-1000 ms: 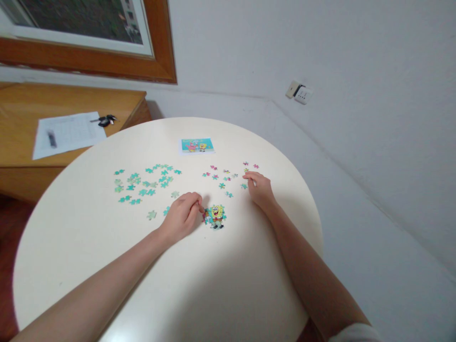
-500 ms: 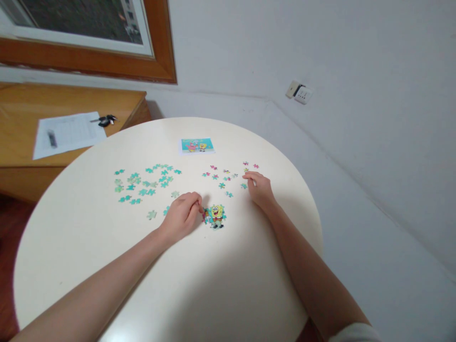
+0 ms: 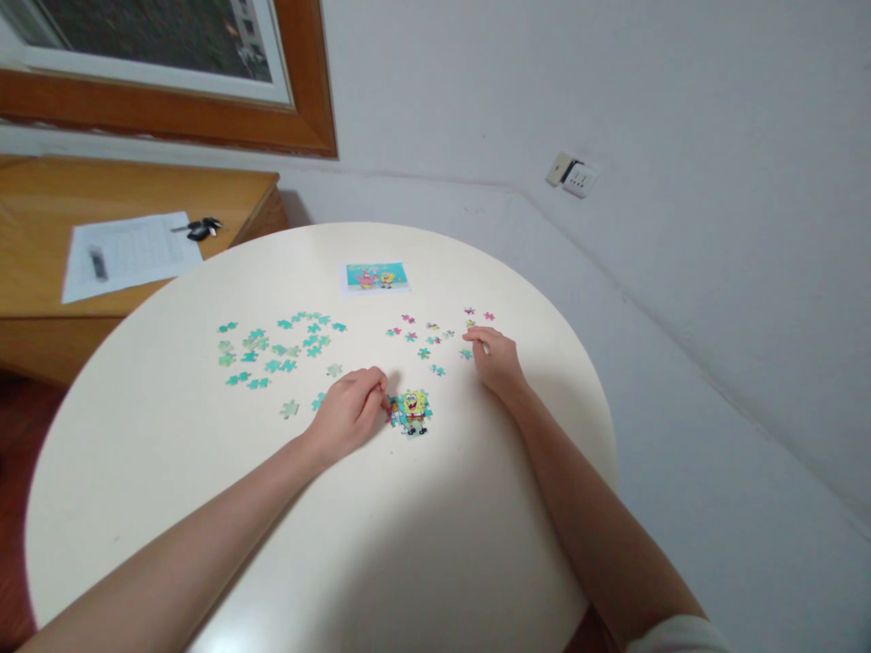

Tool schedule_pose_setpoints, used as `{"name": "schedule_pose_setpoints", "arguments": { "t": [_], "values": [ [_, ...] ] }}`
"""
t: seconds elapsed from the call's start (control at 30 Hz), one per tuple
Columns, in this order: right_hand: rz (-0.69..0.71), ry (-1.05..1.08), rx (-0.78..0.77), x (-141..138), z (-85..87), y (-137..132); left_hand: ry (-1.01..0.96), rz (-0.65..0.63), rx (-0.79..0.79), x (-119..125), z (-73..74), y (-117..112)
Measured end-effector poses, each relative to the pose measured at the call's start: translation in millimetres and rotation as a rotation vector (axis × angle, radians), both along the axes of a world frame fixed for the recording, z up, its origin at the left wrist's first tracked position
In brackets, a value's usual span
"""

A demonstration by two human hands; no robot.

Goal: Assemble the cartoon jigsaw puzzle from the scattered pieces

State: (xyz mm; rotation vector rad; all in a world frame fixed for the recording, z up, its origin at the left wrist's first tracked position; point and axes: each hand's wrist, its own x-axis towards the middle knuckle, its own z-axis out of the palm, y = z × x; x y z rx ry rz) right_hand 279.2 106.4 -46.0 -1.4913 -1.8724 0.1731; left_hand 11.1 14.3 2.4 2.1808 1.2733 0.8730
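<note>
"One bench, white, round-edged. Hands first?"

"Left hand: grip curled at the left edge of the joined block; whether it pinched a piece, I could not tell. Right hand: fingers bent, tips just beside a yellow piece; spread or pressed together, likewise hidden."

"Stock?"

"Block: flat on the bench between the hands, yellow figure upright. Mixed pieces: loose, beyond the block. Teal pieces: loose, to the left. Card: one, far side, similar figure printed."

"Handling notes?"

"Three. First, the left hand did best with a light touch, steadying the block without tugging its seams. Second, a piece wanted lifting by its rim and checking against the card. Third, pressing straight down suited the joints; sideways force risked splitting them."
</note>
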Motion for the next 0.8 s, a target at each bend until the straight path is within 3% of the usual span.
{"name": "schedule_pose_setpoints", "arguments": {
  "t": [0.8],
  "values": [
    [-0.004,-0.002,0.007,-0.3,-1.1,0.5,-0.016,-0.004,-0.020,0.1,1.3,0.2]
  ]
}}
